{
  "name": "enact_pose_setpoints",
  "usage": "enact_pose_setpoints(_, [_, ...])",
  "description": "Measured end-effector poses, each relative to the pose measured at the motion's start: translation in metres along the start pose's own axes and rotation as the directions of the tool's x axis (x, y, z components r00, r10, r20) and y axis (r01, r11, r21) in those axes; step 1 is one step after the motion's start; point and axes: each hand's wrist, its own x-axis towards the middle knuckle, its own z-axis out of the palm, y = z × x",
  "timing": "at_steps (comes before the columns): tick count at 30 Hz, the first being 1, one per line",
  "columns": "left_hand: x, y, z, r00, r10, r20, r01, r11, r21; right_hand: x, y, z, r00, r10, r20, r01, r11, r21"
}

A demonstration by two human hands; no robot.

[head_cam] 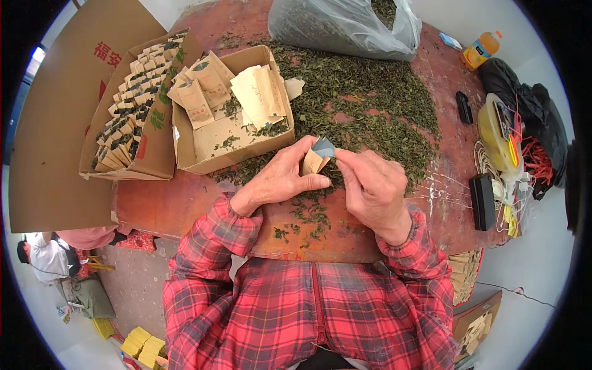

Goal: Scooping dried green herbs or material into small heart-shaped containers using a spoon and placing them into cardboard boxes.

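My left hand [284, 175] holds a small kraft paper packet [313, 165] upright near the front of the table. My right hand [372, 185] pinches the right edge of its spread mouth, where a bluish-grey lining shows. Loose dried leaves [365, 115], which look like tea, lie behind and below both hands. To the left, an open cardboard box [231, 155] holds several paper packets [196, 104], flat papers [258, 97] and scattered leaves. Further left, a longer cardboard box [157, 148] holds rows of leaf-filled packets [134, 101]. How much the held packet contains cannot be seen.
A translucent plastic bag [323, 32] of leaves lies at the back. An orange drink bottle [482, 50], a black case [482, 202], a yellowish container [492, 138] and cables are at right. A tall cardboard panel [60, 138] stands left. Another person [46, 256] is at lower left.
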Motion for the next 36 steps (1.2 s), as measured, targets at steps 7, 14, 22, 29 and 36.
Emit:
enact_pose_setpoints(7, [0.0,0.01,0.005,0.998,0.03,-0.061,-0.018,0.98,0.198,-0.005,0.0,0.005,1.0,-0.009,0.001,0.009,1.0,-0.017])
enact_pose_setpoints(14, [-0.001,0.018,0.014,0.993,0.055,-0.108,-0.023,0.961,0.275,-0.005,0.001,0.004,0.999,0.034,0.035,-0.033,0.999,-0.018])
enact_pose_setpoints(22, [-0.001,0.011,0.012,0.98,0.148,-0.133,-0.094,0.934,0.345,0.002,-0.003,-0.006,0.999,0.021,0.043,-0.019,0.999,-0.042])
enact_pose_setpoints(29, [-0.003,0.017,0.01,0.991,-0.043,-0.125,0.077,0.958,0.277,0.011,-0.005,-0.029,0.997,0.069,-0.021,-0.07,0.994,-0.086])
enact_pose_setpoints(36, [-0.007,0.014,0.014,0.98,0.062,-0.188,0.006,0.94,0.34,0.005,0.029,-0.034,0.981,0.188,-0.054,-0.196,0.954,-0.225])
